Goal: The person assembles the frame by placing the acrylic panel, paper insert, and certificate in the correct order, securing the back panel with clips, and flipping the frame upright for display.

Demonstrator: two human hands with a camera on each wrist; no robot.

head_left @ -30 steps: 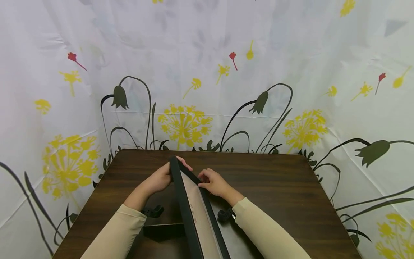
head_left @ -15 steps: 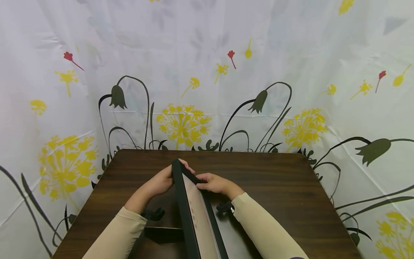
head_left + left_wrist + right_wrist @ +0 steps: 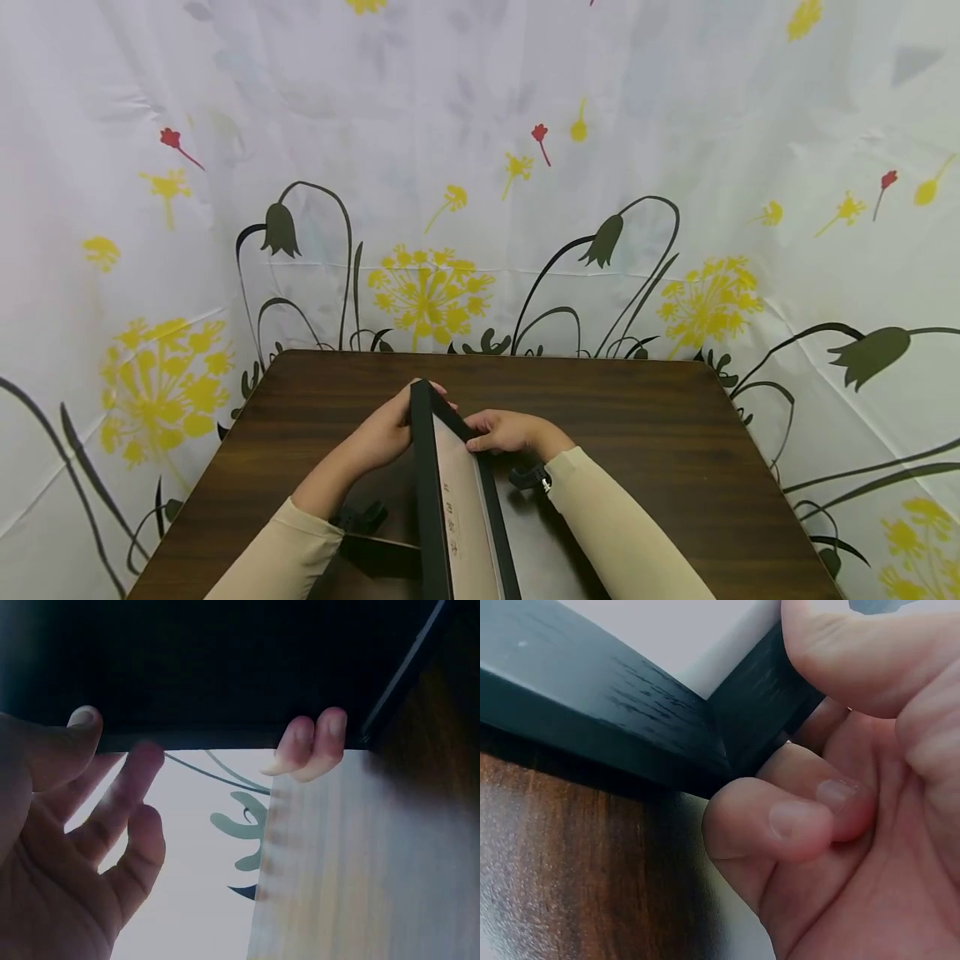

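Observation:
A black picture frame (image 3: 426, 508) stands tilted on edge, its pale sheet (image 3: 467, 508) with a column of characters facing right. My left hand (image 3: 384, 432) grips its far top end from the dark back side. In the left wrist view my left thumb (image 3: 82, 742) lies on the black back near the edge. My right hand (image 3: 517, 435) pinches the far end bar, thumb on the front. Close up in the right wrist view, the right fingers (image 3: 772, 825) curl beside the mitred corner (image 3: 720, 742). A dark flap (image 3: 382, 554) juts left behind the frame.
A dark wood-grain table (image 3: 630, 400) lies beneath, its far edge against a white curtain (image 3: 480, 108) printed with flowers. Black wrist devices (image 3: 363, 518) sit at both cuffs. A pale reflection or shadow patch lies right of the frame.
The frame's far end has moved slightly right and nearer, and more of the characters show. My right hand's thumb and fingers have settled round the bar; the left hand keeps its grip.

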